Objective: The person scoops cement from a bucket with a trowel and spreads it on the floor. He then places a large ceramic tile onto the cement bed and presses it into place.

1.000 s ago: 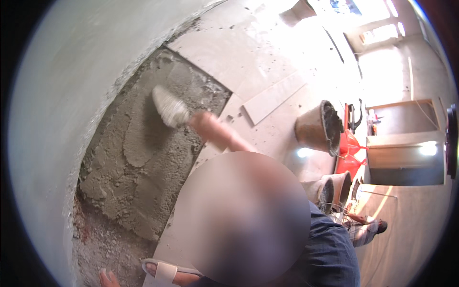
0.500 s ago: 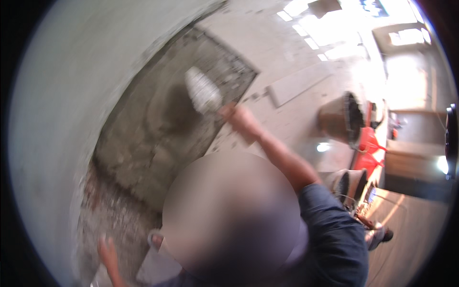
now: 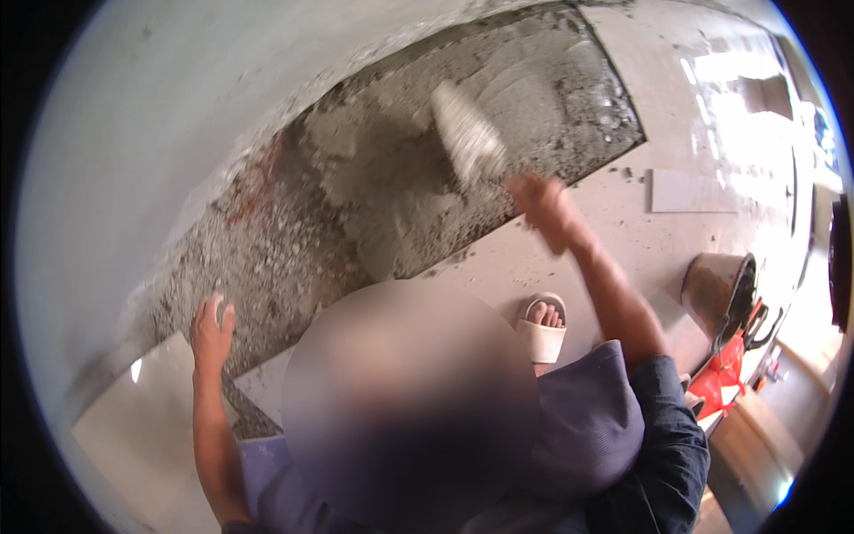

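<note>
My right hand (image 3: 543,205) is closed on the handle of a mortar-coated trowel (image 3: 467,133), motion-blurred over a bed of wet grey mortar (image 3: 560,80). My left hand (image 3: 213,325) has its fingers apart at the edge of bare, gritty rubble (image 3: 258,258), close to a pale square tile (image 3: 142,427) at the lower left. Whether it touches the rubble I cannot tell. My sandalled foot (image 3: 543,334) stands on laid pale tiles (image 3: 480,258) beside the mortar. A blurred disc hides the lower middle of the view.
A pale wall (image 3: 133,160) runs along the left and top. At the right lie a loose tile strip (image 3: 694,191), a mortar-stained bucket (image 3: 712,294), red bags (image 3: 716,383) and a dark handled tool (image 3: 761,329). Bright light reflects off the tiled floor.
The view has turned, so the mortar bed sits higher and further right. My right hand and trowel still move over the mortar. More of my left forearm shows.
</note>
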`<state>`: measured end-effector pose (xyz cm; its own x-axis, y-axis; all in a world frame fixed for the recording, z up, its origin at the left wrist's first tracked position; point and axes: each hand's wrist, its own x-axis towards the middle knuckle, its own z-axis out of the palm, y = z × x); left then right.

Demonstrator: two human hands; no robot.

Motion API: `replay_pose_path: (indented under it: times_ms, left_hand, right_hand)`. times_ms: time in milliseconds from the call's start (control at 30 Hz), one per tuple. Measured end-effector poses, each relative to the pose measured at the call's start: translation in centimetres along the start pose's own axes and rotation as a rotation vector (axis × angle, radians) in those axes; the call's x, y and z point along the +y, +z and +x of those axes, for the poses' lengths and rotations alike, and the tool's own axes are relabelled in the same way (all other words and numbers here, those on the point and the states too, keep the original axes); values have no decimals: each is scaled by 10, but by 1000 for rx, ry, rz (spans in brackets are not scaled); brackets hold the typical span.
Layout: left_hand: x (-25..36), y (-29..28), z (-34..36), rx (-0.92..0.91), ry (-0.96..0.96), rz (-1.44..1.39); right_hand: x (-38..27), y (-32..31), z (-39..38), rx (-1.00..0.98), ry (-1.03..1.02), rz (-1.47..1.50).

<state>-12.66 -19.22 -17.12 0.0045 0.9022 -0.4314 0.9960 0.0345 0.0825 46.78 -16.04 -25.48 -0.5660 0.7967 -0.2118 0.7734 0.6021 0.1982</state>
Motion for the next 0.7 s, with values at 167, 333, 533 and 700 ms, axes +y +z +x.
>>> replay_pose_path:
  times_ms: [167,333,533,700]
  left_hand:
    - [-22,7,-16,64,-47,42]
    - [-38,15,-25,43,-62,9]
    - [-32,17,2,66,33,-21]
    - [15,2,66,91,193,-95]
  right_hand:
    - [67,-12,53,-158,821,1256]
    - [-12,-22,42,-285,565,1280]
    - [-102,-52,-2,-278,344,1061]
    - [-47,-80,-28,-351,369,955]
